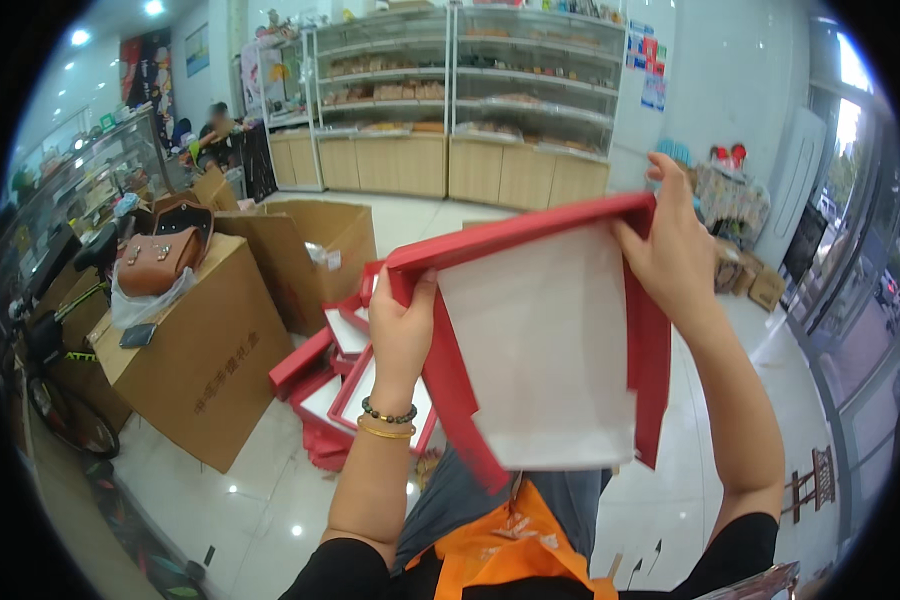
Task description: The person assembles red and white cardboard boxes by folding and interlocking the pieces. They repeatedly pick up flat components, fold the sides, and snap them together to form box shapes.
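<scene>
Red box [540, 350] is up in the air in front of the torso, white inside face toward the wearer, tilted, right end of its far wall higher than the left.

Left hand [402, 335]: pinching the far-left corner, thumb on the inner side, fingers mostly hidden behind the wall. Right hand [678, 250]: gripping the far-right corner, thumb inside, at least one finger sticking up clear of the rim.

Key relation: both hands sit at the far end, one per corner, with the far wall running left-right between them. Neither is nearer, both are in contact. The side walls run from there back toward the body. The near edge hangs over the orange apron [510, 545], no hand on it, and I see no raised wall there. Panel looks longer toward the body than across, but tilt and fisheye make that a soft call.

Around it: pile of red boxes [305, 364] with white insides, beyond and left of the left forearm, on the tiled floor [270, 525]. Further left, a cardboard carton [200, 355] carries a brown satchel [158, 262] and a phone-like dark slab [137, 336]. Open carton [273, 262] stands behind that.
</scene>
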A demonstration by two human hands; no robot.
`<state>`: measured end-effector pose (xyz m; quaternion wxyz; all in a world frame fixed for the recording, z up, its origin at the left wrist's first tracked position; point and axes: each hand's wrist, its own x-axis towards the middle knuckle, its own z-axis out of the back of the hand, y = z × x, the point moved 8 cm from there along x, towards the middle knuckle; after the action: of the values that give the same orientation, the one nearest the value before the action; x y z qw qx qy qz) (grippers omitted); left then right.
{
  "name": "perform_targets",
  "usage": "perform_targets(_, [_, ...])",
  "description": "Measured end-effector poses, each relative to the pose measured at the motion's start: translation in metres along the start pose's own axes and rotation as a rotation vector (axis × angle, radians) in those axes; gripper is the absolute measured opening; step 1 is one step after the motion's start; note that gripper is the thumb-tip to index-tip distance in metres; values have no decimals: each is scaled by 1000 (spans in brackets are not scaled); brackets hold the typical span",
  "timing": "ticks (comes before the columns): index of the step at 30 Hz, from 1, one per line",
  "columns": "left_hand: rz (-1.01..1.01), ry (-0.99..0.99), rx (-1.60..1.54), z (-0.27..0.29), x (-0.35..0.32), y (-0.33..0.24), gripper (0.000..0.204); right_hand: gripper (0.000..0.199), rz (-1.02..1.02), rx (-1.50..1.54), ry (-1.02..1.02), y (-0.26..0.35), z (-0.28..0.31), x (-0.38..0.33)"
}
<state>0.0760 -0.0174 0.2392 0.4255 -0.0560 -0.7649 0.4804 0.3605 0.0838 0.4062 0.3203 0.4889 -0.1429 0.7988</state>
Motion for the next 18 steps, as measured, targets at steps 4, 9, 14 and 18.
perform_targets(4, [-203, 123, 185, -30, 26, -53, 24, 60, 534, -297, 13, 83, 22, -5])
perform_targets(9, [-230, 322, 317, -82, 22, -86, 25, 58, 324, -67, 541, 83, -43, -2])
perform_targets(14, [-104, 513, 315, -98, 15, -56, 25, 50, 260, -112, 602, 72, -81, -22])
perform_targets(18, [77, 675, 292, -93, 1, -22, 31, 48, 176, 140, 800, 45, -98, -39])
